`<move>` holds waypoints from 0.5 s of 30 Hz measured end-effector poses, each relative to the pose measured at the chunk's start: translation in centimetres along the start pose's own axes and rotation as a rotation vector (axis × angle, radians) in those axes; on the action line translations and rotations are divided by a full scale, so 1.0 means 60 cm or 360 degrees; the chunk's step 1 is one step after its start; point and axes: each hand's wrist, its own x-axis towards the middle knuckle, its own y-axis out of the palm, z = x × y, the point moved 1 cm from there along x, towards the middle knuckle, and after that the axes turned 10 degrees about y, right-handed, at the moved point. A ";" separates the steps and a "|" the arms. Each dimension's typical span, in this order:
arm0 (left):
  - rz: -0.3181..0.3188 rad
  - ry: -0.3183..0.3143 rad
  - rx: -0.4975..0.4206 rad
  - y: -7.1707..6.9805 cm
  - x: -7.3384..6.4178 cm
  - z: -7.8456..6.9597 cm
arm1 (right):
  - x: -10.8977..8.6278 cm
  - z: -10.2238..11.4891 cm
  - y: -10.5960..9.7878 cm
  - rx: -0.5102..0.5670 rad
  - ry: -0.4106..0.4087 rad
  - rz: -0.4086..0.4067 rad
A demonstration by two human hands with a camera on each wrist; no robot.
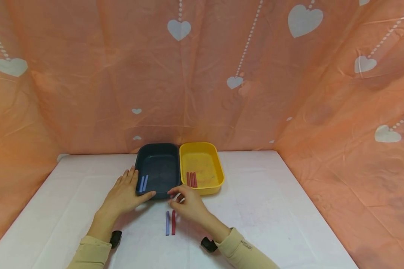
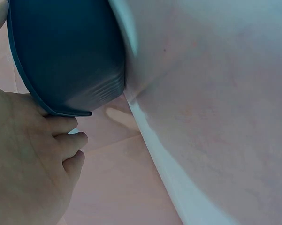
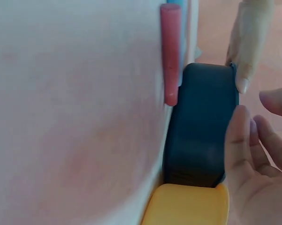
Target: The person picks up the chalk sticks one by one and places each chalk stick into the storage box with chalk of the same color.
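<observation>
Head: left hand [image 1: 122,193] on dark tray [image 1: 163,168]

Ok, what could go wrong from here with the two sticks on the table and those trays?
The red stick and blue stick lie side by side on the table, so reaching for one might nudge the other. The left hand touches the dark tray, so a push could jostle the yellow tray beside it.
</observation>
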 end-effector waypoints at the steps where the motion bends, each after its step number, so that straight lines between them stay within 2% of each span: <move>1: -0.0001 0.0000 -0.0002 0.000 0.000 0.000 | -0.003 -0.001 0.000 -0.0029 -0.0001 0.0020; 10: -0.0008 0.0004 -0.0015 -0.001 -0.001 -0.001 | -0.010 -0.013 -0.001 -0.0274 0.0164 0.0251; 15: -0.0007 0.0003 -0.0022 0.000 0.000 0.000 | -0.009 -0.017 -0.001 -0.0425 0.0179 0.0308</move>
